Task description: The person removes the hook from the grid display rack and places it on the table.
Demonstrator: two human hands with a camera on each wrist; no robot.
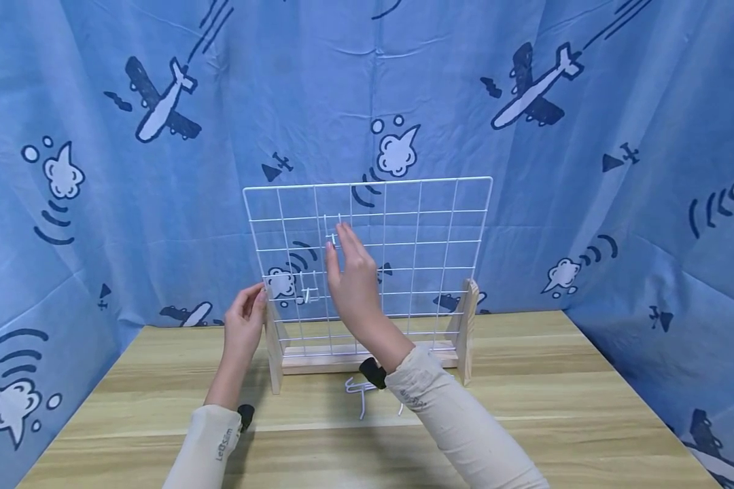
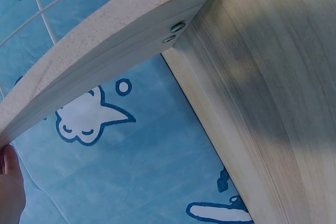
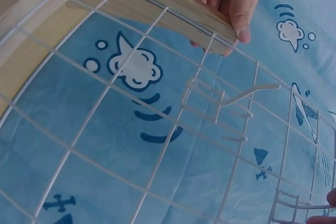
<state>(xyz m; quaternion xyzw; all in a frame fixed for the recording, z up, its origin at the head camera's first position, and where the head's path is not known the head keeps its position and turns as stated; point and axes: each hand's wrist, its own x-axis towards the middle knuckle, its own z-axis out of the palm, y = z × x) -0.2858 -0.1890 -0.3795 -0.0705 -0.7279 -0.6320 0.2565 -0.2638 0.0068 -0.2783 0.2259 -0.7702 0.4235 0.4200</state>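
Observation:
A white wire grid panel [image 1: 404,182] stands upright in a wooden stand [image 1: 324,365]. My left hand [image 1: 245,319] grips the rounded top of the stand's left upright [image 2: 115,35], thumb on one side and fingers on the other in the right wrist view. High on the panel's left half, my right hand [image 1: 356,285] pinches the prong of a white wire hook [image 3: 286,205] between thumb and fingers. That hook lies against the grid wires. Lower and to its left, a second white hook [image 3: 218,100] hangs on the grid with its prong sticking out.
More white wire hooks [image 1: 361,388] lie on the wood-grain table [image 1: 318,448] before the stand, partly hidden by my right forearm. Blue patterned curtains [image 1: 440,81] enclose the back and both sides. The stand's right upright [image 1: 467,333] rises beyond my right arm.

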